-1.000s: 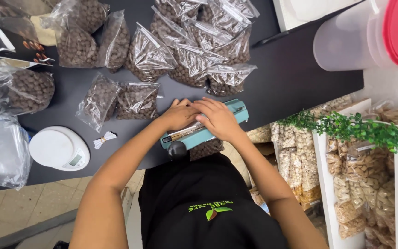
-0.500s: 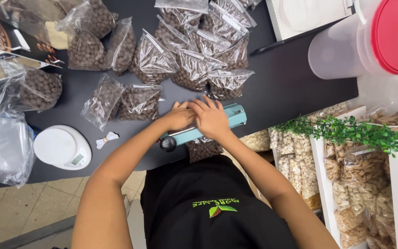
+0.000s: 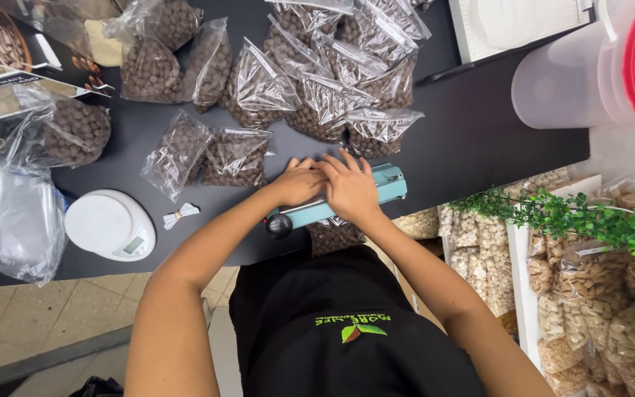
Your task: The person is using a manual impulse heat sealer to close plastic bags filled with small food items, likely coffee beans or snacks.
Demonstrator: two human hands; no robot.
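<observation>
- The person is pressing down the arm of a teal heat sealer (image 3: 361,192) at the near edge of the black table (image 3: 479,140). The left hand (image 3: 297,184) and the right hand (image 3: 350,190) are both lying on the arm, side by side and touching each other.
- The fingers of both hands are stretched flat over the arm, pushing rather than grasping anything.
- A clear bag of brown balls (image 3: 334,234) is sitting in the sealer, and its filled part is hanging below the table edge, just under the hands.
- Judging from the table, much of the packing looks done: a pile of filled bags (image 3: 332,81) is lying just beyond the sealer, and two more filled bags (image 3: 211,153) are lying to the left of it.
- Some work seems to be remaining: a bigger open bag of the same brown balls (image 3: 75,131) is resting at the left, near a stack of empty clear bags (image 3: 12,220).
- A white round scale (image 3: 109,224) is standing beside them, with nothing on it.
- A large translucent tub with a red lid (image 3: 604,66) is standing at the far right; its contents cannot be told.
</observation>
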